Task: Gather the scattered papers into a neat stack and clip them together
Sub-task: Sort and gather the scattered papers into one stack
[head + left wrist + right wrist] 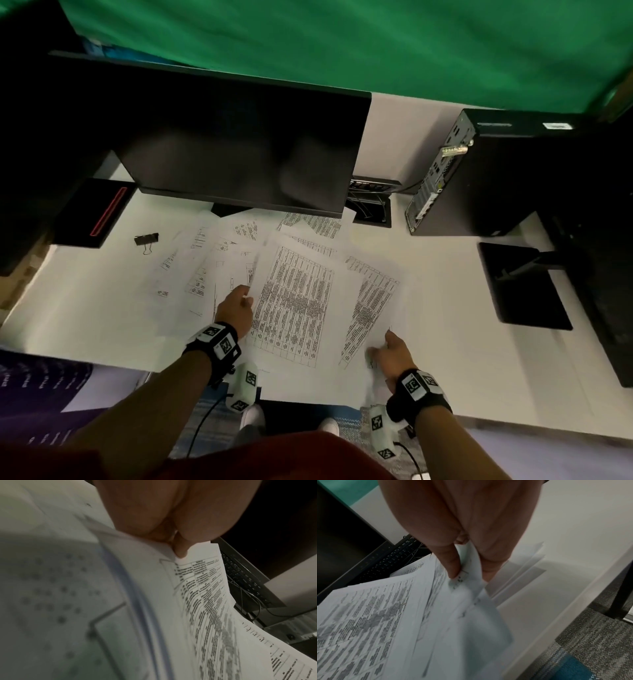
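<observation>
Several printed white papers point(294, 294) lie fanned out and overlapping on the white desk point(445, 342) below the monitor. My left hand point(236, 308) pinches the left edge of the top table-printed sheet point(193, 588). At the pile's right side, my right hand point(390, 353) pinches a lifted corner of the sheets point(471, 574) between thumb and fingers. A black binder clip point(146, 239) lies alone on the desk to the left of the papers, away from both hands.
A dark monitor point(239, 144) stands right behind the papers, with a keyboard point(388, 561) under it. A black computer tower point(496, 171) and a monitor base point(524, 287) sit at the right. A black box with a red stripe point(96, 212) is at the left.
</observation>
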A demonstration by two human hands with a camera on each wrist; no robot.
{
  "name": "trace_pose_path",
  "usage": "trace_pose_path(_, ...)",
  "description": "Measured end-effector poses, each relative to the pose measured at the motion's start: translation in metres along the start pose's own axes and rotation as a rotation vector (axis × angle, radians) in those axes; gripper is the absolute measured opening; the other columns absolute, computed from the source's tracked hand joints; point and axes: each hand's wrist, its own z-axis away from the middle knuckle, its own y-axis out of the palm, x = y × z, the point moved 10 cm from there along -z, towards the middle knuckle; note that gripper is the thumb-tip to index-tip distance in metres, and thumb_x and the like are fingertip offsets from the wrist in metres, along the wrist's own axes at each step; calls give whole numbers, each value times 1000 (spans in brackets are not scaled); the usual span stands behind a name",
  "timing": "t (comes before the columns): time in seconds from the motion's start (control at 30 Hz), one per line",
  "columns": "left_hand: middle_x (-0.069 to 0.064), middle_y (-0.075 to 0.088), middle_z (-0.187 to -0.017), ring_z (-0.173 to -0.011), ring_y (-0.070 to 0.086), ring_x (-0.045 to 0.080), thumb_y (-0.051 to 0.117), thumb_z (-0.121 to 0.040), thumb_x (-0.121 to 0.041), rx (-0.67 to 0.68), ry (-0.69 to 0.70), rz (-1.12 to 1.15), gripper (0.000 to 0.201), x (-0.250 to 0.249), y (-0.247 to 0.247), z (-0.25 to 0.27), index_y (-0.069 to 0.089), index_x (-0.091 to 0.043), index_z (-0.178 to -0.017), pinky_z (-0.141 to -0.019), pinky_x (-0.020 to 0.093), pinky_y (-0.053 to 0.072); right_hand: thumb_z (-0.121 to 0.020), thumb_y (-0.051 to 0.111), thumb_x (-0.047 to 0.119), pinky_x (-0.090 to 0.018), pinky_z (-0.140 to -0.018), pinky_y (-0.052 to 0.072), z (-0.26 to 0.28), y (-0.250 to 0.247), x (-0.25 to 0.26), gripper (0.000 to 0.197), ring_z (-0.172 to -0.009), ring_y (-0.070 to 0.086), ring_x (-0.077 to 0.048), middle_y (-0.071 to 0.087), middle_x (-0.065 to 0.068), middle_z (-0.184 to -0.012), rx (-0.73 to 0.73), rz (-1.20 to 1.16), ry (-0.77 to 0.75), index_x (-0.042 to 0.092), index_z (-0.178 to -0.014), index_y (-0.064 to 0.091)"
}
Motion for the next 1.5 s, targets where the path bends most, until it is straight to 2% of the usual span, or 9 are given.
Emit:
trace_pose_path(0.2,4,63,-118,-96,57,19,57,-95,-20,70,47,63,33,-8,14,1,53,-16,-127,-80,28,46,-84,48,-21,-32,-61,54,4,16,5,40,-74,67,-28,76,-11,-88,104,-178,-18,11,-98,68)
trace_pose_path(0.33,2,62,-111,-97,60,21,64,-91,-20,115,73,185,34,-12,15,1,53,-12,-122,-74,23,46,-84,54,-17,-49,-83,57,10,19,20,41,-96,70,-39,74,-18,-107,169,-274,-61,9,-113,67)
trace_pose_path(0.43,6,64,-115,-103,62,26,68,-87,-10,187,-43,545,46,-6,12,-2,44,-20,-125,-91,43,50,-80,56,-14,-54,-93,53,17,18,43,44,-104,69,-39,74,-17,-111,212,-319,-95,6,-118,65)
trace_pose_path(0.67,6,73,-109,-105,67,26,61,-89,2,198,138,701,30,-57,-18,1,68,-15,-112,-99,51,48,-85,60,64,-50,-113,37,20,15,94,65,-129,54,-16,60,8,-138,139,-298,-195,30,-140,51)
trace_pose_path(0.8,2,73,-108,-104,68,22,62,-90,-4,50,250,699,28,-82,-43,9,67,-16,-115,-95,43,51,-90,70,20,-40,-95,53,25,6,134,34,-104,68,-14,72,3,-114,-48,-192,-406,15,-122,60)
trace_pose_path(1.13,5,68,-108,-107,61,23,72,-85,-17,131,167,553,26,-51,-23,7,64,-16,-109,-87,30,47,-92,64,5,-35,-83,58,16,40,116,23,-98,66,-19,70,3,-106,-20,-30,-401,14,-114,62)
trace_pose_path(1.23,1,68,-103,-98,62,18,68,-89,-22,88,182,496,14,-56,-26,9,62,-22,-101,-83,28,44,-96,61,16,-30,-77,54,17,43,121,14,-94,65,-22,69,3,-102,-38,26,-386,12,-109,64)
trace_pose_path(1.33,5,69,-104,-98,63,22,65,-90,-31,85,220,392,25,-61,-31,9,63,-17,-111,-81,27,46,-90,63,47,-43,-92,53,9,38,117,42,-101,66,-30,71,-11,-108,-92,41,-303,8,-108,62)
trace_pose_path(1.5,6,67,-96,-99,63,31,58,-94,-34,29,191,180,31,-33,-44,-4,64,-8,-110,-83,32,47,-94,62,39,-43,-98,51,9,56,116,31,-97,65,-19,69,3,-102,67,153,-294,9,-100,57)
